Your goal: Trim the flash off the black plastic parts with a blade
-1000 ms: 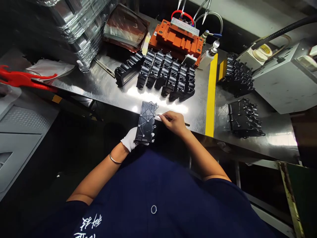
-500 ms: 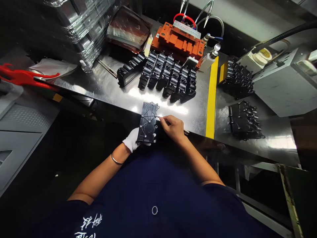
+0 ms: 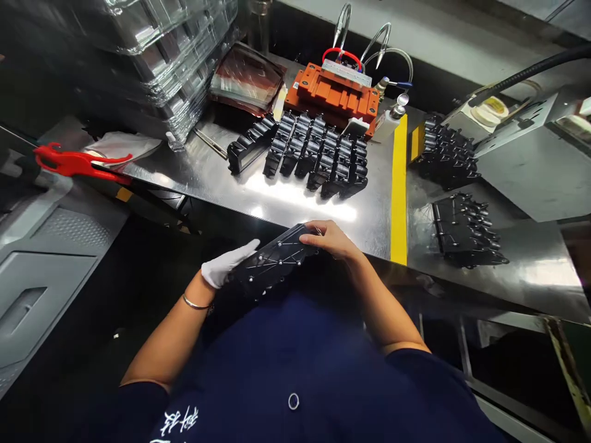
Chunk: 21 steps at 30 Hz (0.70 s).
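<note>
A black moulded plastic part (image 3: 277,261), with ribs and small bright round spots on its face, is held tilted in front of my body, just off the bench edge. My left hand (image 3: 226,266), in a white glove, holds its lower left end, with a finger or thumb stretched along the upper edge. My bare right hand (image 3: 333,239) grips the upper right end, thumb on the face. Something thin and shiny shows by the right fingers, too small to name. Several black ribbed parts (image 3: 318,154) stand in a row on the metal bench (image 3: 295,200) beyond my hands.
An orange fixture (image 3: 339,92) with hoses sits behind the row. Wrapped trays (image 3: 170,74) are stacked at left, near a red-handled tool (image 3: 78,163). Yellow tape (image 3: 399,203) crosses the bench. More black parts (image 3: 466,231) and a grey metal box (image 3: 530,160) are at right.
The black part has turned from nearly upright to a slant. My right hand has moved from its side edge to grip its upper end; my left hand has shifted left. The view has shifted slightly.
</note>
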Available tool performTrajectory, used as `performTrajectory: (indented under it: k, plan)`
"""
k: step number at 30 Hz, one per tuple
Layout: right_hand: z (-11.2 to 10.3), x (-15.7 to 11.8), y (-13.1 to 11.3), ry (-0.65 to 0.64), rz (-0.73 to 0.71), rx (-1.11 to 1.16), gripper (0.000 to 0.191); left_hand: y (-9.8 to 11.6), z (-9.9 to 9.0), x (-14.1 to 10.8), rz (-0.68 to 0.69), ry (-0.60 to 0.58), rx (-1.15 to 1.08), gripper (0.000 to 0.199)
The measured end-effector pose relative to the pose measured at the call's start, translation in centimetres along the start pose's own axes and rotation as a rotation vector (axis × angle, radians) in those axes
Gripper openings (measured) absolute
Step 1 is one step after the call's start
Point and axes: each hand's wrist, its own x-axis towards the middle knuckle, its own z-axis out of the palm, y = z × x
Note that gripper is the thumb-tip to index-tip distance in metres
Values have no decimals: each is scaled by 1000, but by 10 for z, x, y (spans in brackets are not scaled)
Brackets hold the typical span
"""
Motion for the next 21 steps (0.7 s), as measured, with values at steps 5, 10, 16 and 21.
performTrajectory:
  k: [5, 10, 16, 21]
  plan:
    - [42, 3, 8, 227, -185, 229, 80, -15, 6, -17, 245, 151, -727, 36]
    - [95, 19, 25, 247, -128, 299, 86, -31, 31, -21, 155, 482, -1051, 45]
    - [123, 16, 56, 282, -71, 199, 86, -64, 23, -36, 93, 835, -1051, 40]
    - [139, 2, 65, 297, -286, -133, 64, -78, 21, -49, 286, 827, -756, 49]
